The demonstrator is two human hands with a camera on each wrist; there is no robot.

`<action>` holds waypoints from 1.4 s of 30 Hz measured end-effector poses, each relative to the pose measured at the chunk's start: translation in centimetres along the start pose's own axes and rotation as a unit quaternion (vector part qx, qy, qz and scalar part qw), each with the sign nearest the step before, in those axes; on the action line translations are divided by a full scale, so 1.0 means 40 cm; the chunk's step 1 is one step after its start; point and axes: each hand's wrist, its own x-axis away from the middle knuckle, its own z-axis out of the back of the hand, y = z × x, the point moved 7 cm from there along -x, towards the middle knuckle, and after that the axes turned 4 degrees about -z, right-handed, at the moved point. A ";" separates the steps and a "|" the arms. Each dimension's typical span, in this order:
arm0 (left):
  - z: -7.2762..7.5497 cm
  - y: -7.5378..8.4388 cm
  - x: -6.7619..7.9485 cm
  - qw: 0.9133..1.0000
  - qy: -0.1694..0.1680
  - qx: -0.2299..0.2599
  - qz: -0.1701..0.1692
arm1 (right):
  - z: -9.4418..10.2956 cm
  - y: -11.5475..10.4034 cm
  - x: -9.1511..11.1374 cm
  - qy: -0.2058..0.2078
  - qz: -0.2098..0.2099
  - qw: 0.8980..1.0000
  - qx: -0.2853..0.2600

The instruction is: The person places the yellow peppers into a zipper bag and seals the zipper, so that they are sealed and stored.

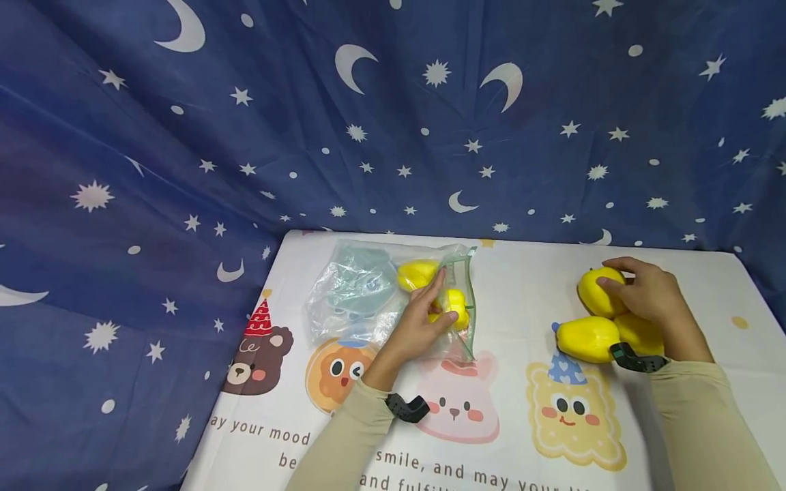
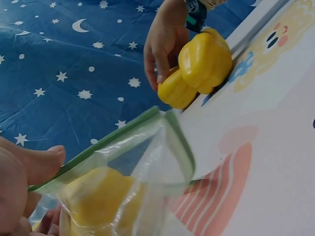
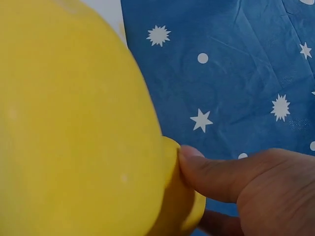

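My left hand [image 1: 422, 315] grips a clear zip bag [image 2: 142, 196] with a green edge near its mouth, thumb at the rim. Inside the bag, a yellow bell pepper [image 1: 457, 308] lies close to the opening. Deeper in sit another yellow piece [image 1: 417, 274] and a pale blue-green item [image 1: 362, 283], blurred by the plastic. On the right, my right hand [image 1: 653, 293] holds a yellow bell pepper [image 1: 600, 292] between thumb and fingers. Two more yellow pieces lie beside it: a lobed one [image 1: 587, 339] in front and another [image 1: 638, 333] partly under my wrist.
A white cloth [image 1: 522, 286] printed with cartoon figures and text covers the table. Blue fabric [image 1: 393, 136] with moons and stars hangs at the back and left. Each wrist wears a black camera band [image 1: 407, 408].
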 end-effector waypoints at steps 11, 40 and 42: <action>-0.007 -0.008 -0.018 0.999 0.023 0.005 0.021 | -0.017 0.010 -0.008 -0.028 0.002 1.000 -0.002; -0.007 -0.004 -0.029 0.997 -0.042 -0.061 0.023 | 0.006 -0.014 0.010 0.006 0.043 0.999 -0.003; -0.007 -0.003 -0.029 0.997 -0.042 -0.058 0.021 | 0.006 -0.010 0.013 -0.002 0.041 0.999 -0.009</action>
